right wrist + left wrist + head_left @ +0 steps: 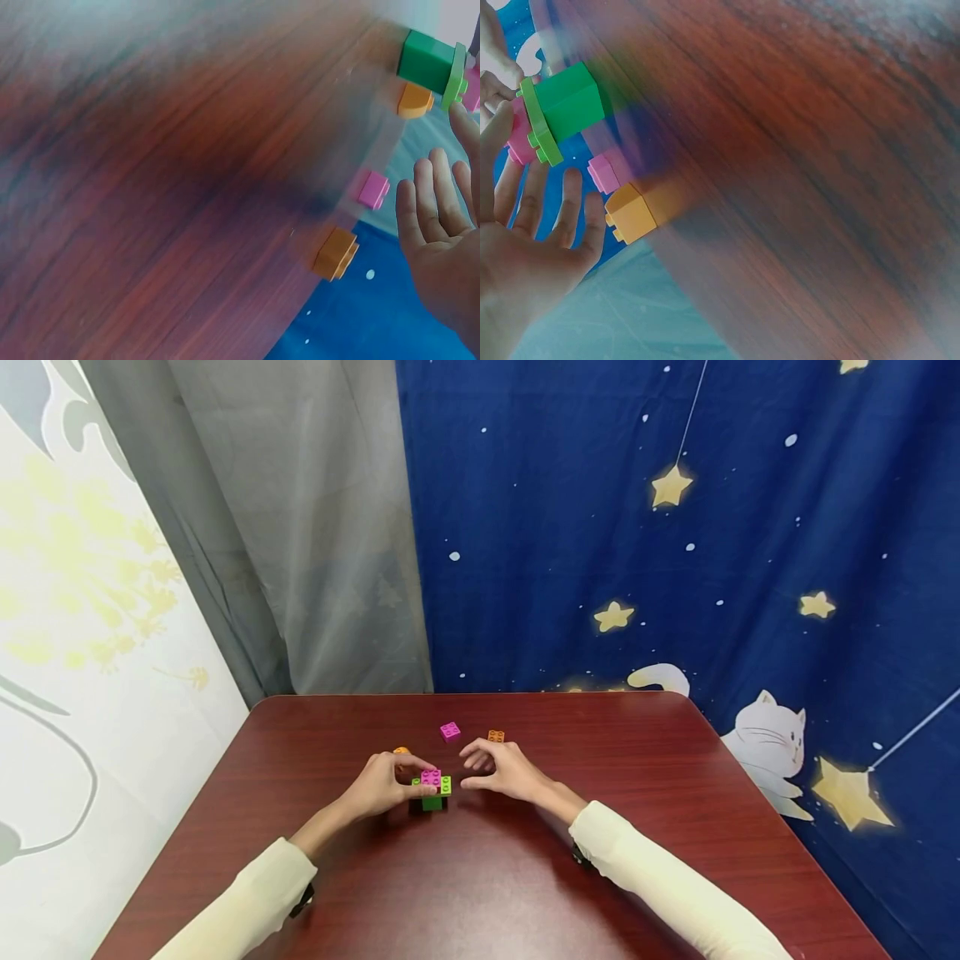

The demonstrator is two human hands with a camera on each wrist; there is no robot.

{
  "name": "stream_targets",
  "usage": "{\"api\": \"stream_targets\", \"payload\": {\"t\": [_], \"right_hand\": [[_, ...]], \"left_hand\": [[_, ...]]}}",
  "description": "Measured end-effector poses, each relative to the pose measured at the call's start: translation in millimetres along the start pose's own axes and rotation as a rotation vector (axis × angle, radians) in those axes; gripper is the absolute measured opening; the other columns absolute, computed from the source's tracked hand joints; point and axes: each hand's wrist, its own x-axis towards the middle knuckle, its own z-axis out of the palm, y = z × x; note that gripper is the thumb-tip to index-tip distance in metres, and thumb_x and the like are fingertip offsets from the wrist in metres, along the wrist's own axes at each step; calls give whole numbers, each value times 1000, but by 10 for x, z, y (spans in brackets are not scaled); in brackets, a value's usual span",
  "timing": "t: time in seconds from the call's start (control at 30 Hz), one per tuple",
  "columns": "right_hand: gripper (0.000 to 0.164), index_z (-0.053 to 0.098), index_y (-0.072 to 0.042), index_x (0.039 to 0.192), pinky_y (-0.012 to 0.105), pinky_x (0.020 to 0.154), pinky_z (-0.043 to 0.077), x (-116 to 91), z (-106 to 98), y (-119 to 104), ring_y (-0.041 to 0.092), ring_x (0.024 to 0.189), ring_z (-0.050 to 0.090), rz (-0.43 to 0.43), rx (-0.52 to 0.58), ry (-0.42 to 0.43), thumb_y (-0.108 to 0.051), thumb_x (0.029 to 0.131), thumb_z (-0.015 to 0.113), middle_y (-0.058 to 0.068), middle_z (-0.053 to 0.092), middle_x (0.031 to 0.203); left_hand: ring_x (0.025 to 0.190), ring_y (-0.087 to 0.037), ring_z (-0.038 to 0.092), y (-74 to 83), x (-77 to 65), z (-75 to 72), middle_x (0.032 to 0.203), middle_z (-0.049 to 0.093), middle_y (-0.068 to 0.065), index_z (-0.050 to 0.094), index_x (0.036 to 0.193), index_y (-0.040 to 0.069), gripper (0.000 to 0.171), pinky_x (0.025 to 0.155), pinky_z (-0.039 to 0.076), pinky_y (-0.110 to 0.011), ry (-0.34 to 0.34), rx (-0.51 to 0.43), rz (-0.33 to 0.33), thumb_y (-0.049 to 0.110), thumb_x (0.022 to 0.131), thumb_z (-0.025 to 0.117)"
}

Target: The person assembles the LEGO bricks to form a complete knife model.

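My left hand (382,786) pinches a pink brick (431,776) between thumb and fingers. This brick sits on a lime-green plate (446,786), which lies across the top of a green block (432,804) standing on the table. In the left wrist view, the pink brick (519,133) shows between the left thumb and fingers, with the green block (570,99) beyond. Just right of the stack, my right hand (512,770) hovers with loosely bent fingers and nothing between them. In the right wrist view, the right hand's (442,255) fingers are spread close to the lime-green plate (454,77).
Behind the stack, a loose pink brick (450,731) lies on the dark red table (585,877). An orange brick (496,737) stands beyond the right hand. Another orange piece (402,750), rounded in shape, is partly hidden behind the left hand. Curtains (525,568) hang behind the table.
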Motion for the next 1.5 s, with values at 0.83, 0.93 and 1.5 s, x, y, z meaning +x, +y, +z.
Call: {"api": "stream_targets", "payload": {"t": [0.83,0.93,1.5], "right_hand": [[46,70,1,123,40,81,60,48,-377,598,25,89,73,169,-47,189,-9,83,89,12,76,104],[48,70,1,124,41,82,59,62,-370,659,26,91,73,191,-47,198,-10,82,90,13,76,106],[54,68,-4,128,39,94,56,236,-262,726,25,102,72,263,-128,133,-16,81,92,11,74,113]], "left_hand": [[81,-25,66,-8,-14,-11,91,72,6,82,106,22,28,66,53,-26,-7,-27,-9,32,81,91],[79,-23,65,-7,-7,-10,90,72,7,82,106,23,29,65,52,-26,-1,-23,-2,32,81,92],[81,-24,65,-13,0,-19,91,72,7,82,107,22,31,66,52,-27,-9,-26,-5,34,81,92]]}}
